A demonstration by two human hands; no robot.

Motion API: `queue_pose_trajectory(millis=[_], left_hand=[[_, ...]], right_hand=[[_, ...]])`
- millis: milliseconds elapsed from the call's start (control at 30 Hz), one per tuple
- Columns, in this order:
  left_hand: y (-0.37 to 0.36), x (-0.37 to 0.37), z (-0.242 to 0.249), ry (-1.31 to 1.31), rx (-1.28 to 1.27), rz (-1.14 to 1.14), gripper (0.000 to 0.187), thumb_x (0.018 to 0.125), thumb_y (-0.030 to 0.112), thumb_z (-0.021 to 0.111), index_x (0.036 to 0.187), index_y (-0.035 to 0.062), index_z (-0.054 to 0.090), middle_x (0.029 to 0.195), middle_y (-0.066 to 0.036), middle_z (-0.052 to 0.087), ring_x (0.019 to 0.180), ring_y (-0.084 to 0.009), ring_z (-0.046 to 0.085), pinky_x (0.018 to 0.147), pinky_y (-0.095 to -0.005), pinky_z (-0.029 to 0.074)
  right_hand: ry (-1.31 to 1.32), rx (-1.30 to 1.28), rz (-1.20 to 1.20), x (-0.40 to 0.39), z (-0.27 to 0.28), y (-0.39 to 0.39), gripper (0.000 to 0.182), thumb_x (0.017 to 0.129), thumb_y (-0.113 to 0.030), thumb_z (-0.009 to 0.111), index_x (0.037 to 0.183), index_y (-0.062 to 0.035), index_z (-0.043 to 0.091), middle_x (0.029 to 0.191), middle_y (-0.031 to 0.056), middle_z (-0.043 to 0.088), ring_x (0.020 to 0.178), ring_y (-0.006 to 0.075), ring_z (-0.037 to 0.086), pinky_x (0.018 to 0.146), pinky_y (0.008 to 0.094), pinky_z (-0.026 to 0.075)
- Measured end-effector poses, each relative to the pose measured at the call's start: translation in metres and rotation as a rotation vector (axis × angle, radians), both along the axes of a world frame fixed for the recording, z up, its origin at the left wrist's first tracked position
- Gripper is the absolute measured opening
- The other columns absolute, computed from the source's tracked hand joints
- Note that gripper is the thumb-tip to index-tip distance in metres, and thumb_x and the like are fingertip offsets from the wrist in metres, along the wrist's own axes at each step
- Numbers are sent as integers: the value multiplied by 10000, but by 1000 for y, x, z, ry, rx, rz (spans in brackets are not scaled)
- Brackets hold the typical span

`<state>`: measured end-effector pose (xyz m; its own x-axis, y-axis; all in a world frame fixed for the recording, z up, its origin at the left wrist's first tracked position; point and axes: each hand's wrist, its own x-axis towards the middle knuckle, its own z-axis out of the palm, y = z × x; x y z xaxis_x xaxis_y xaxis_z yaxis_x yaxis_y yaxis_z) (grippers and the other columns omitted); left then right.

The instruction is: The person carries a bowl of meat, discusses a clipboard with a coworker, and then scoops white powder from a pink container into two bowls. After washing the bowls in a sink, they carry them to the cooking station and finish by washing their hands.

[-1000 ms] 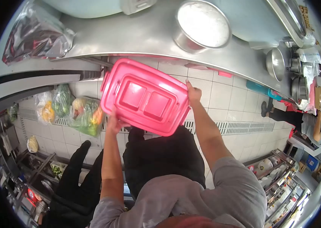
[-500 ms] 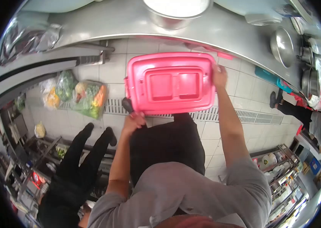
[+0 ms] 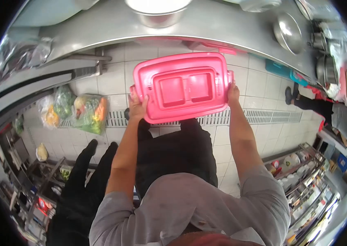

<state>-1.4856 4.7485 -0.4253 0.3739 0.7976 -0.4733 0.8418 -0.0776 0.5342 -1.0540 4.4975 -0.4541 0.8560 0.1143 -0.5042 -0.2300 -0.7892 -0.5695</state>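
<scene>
A pink lidded plastic storage box (image 3: 185, 110) is held up between my two hands, its lid facing the camera and slightly tilted. My left hand (image 3: 138, 107) grips the box's left side, with the thumb over the lid's rim. At the right side, my right hand (image 3: 233, 93) is closed around the edge by the side clip; some of its fingers are hidden. The box's underside is out of sight.
A steel counter (image 3: 99, 24) runs across the front, bearing a metal basin (image 3: 159, 19) and a steel bowl (image 3: 287, 33). Vegetable bags (image 3: 91, 115) lie on the tiled floor near a drain grate (image 3: 263, 117). Other people stand at left (image 3: 75, 201) and far right (image 3: 341, 119).
My left hand has moved up from the box's lower left corner onto its left side. The box has shifted slightly left and tilted, while my right hand keeps its hold.
</scene>
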Motion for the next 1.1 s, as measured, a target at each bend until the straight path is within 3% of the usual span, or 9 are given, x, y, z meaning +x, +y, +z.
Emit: queue_pose_trajectory(millis=[100,200,300,367,467,633,800,833,1100], left_hand=[[2,-6,3,-13,42,-63,972,878,591,555,1544,106,40,1530,-349,122,1412,-502,168,1167,-485,212],[6,-9,4,-12,102,-159,850,938,488,511,1532,54,86,1558,-258,176,1426,-486,138,1182,-488,128],[36,-48,1,187,-580,663,1045,790,801,464,1546,152,151,1554,-247,162,1344,-439,332,965,-602,426],[54,-88,-12,324,-650,524,1034,777,839,428,1537,172,213,1462,-173,364,1044,-349,531,766,-531,520],[30,-64,42,27,-694,403,1008,786,827,440,1512,148,274,1366,-116,459,1041,-295,527,702,-462,504],[4,1,72,-209,-786,533,923,808,682,620,1417,39,360,1376,-129,461,1049,-238,578,753,-412,537],[13,-24,76,-229,-568,577,807,841,607,648,1347,12,445,1220,-105,603,1046,-201,620,868,-370,520],[23,-34,89,-651,-872,680,636,915,460,632,1345,23,462,1220,-86,618,1093,-202,606,952,-370,483],[83,-230,256,-868,-755,851,470,931,227,634,1329,18,498,1268,-115,599,1124,-246,599,972,-415,494]], right_hand=[[387,217,-306,8,6,-5,707,972,-590,393,1007,76,627,962,275,654,844,378,630,783,469,486],[23,-177,97,2,-2,-12,801,908,-675,435,1016,98,618,993,312,651,958,454,617,871,482,479],[-71,-83,20,-41,47,3,935,869,-683,487,1379,92,370,1219,376,546,1188,483,522,1008,466,411],[-48,-87,63,-44,63,4,922,872,-660,495,1388,93,359,1156,371,580,1150,482,548,983,474,432],[-91,-118,88,-56,81,9,863,883,-635,493,1340,93,421,1056,356,623,1063,481,593,924,482,468],[-134,-184,171,-63,155,19,651,917,-567,488,921,67,635,866,322,649,881,476,637,792,511,494],[-156,-132,48,-95,204,16,631,920,-558,506,865,57,634,793,300,648,800,459,650,732,503,495],[-150,-123,44,-105,209,17,625,922,-552,512,856,58,633,785,297,647,791,456,651,724,498,495],[130,242,312,-241,240,55,543,955,-480,516,968,48,641,866,268,660,851,417,654,757,438,509]])
